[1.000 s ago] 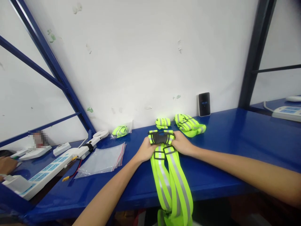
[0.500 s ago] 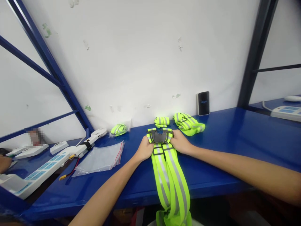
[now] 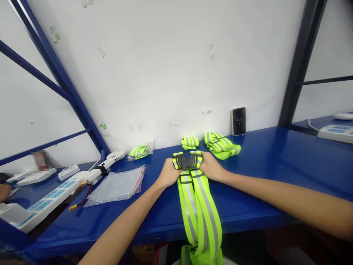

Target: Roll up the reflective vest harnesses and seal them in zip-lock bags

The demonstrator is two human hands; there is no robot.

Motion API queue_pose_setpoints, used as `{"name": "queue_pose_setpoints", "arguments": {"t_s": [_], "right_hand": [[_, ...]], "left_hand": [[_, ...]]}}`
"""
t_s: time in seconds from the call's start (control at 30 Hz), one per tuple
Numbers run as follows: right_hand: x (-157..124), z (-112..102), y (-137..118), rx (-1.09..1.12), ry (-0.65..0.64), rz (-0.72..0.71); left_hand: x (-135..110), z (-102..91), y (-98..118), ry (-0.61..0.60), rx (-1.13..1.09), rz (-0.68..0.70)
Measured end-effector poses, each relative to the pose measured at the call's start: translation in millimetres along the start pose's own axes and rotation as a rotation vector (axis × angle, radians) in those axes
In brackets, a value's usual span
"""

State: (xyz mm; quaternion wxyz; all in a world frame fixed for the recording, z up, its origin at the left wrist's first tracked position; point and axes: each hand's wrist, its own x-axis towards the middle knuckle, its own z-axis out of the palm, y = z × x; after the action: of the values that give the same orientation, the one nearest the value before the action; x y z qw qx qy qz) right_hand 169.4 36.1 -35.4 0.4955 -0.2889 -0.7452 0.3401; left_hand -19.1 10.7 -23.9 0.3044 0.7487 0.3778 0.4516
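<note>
Hi-vis reflective vest (image 3: 199,209), neon yellow-green webbing with grey reflective stripes, lies on the blue steel bench (image 3: 248,206), its straps running toward the near edge and hanging over it. Black plastic buckle (image 3: 187,161) sits at the far end of the webbing, between the hands. Left hand (image 3: 167,173) and right hand (image 3: 212,167) are both closed, gripping the webbing ends at either side of the buckle; the fingertips are partly hidden. Nothing lies between the hands and the vest. Just beyond, near the wall: a rolled vest (image 3: 190,142), a folded vest (image 3: 222,145), and a black timer-like device (image 3: 238,121) standing upright. To the left lie a bundled vest on a clear bag (image 3: 138,151), a flat zip bag (image 3: 116,187), and a white power strip (image 3: 49,200). A co-worker's hand (image 3: 3,192) is at the far left edge. Compared with the frame half a second earlier, hands and buckle sit almost unchanged; any shift is too small to tell.
</note>
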Motion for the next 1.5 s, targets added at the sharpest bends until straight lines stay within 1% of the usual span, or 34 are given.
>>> {"name": "queue_pose_setpoints", "arguments": {"t_s": [0.1,0.3,0.43,0.5,0.6,0.63,0.67,0.77,1.0,1.1,1.3,1.4,1.5], "right_hand": [[-1.4,0.6,-1.6,0.009,-0.015,-0.004],[-2.4,1.1,-10.0,0.047,-0.075,-0.050],[-2.9,1.3,-14.0,0.037,-0.083,-0.050],[-3.5,0.6,-15.9,0.068,-0.128,-0.029],[-4.1,-1.1,-19.1,0.168,-0.253,0.048],[-3.9,-1.5,-20.0,0.199,-0.273,0.075],[-3.6,-1.8,-20.9,0.223,-0.273,0.097],[-2.0,-1.8,-22.6,0.269,-0.214,0.125],[2.3,-3.3,-20.6,0.352,-0.212,0.083],[3.4,-2.3,-18.8,0.386,-0.198,0.080],[4.0,-0.5,-16.2,0.489,-0.215,0.114],[4.0,-1.9,-15.4,0.485,-0.217,0.146],[4.5,-3.6,-14.1,0.455,-0.200,0.142]], "left_hand": [[0.1,-2.6,0.7,-0.014,0.006,-0.007],[1.3,-0.5,1.7,0.015,-0.056,-0.079],[2.0,-1.5,-2.8,0.060,-0.075,-0.078],[2.2,-3.8,-5.7,0.094,-0.070,-0.074],[2.3,-7.3,-8.1,0.122,-0.044,-0.065],[2.4,-7.8,-8.1,0.123,-0.031,-0.058],[2.5,-7.9,-7.6,0.119,-0.020,-0.050],[2.7,-5.7,-4.5,0.127,-0.014,-0.032],[0.7,-1.9,1.0,0.188,-0.047,-0.020],[0.5,-2.7,0.7,0.167,-0.090,-0.038],[1.5,-4.8,4.5,0.077,-0.164,-0.029],[0.2,-6.0,5.3,-0.003,-0.253,-0.038],[-2.2,-4.6,3.3,-0.077,-0.381,-0.087]]}}
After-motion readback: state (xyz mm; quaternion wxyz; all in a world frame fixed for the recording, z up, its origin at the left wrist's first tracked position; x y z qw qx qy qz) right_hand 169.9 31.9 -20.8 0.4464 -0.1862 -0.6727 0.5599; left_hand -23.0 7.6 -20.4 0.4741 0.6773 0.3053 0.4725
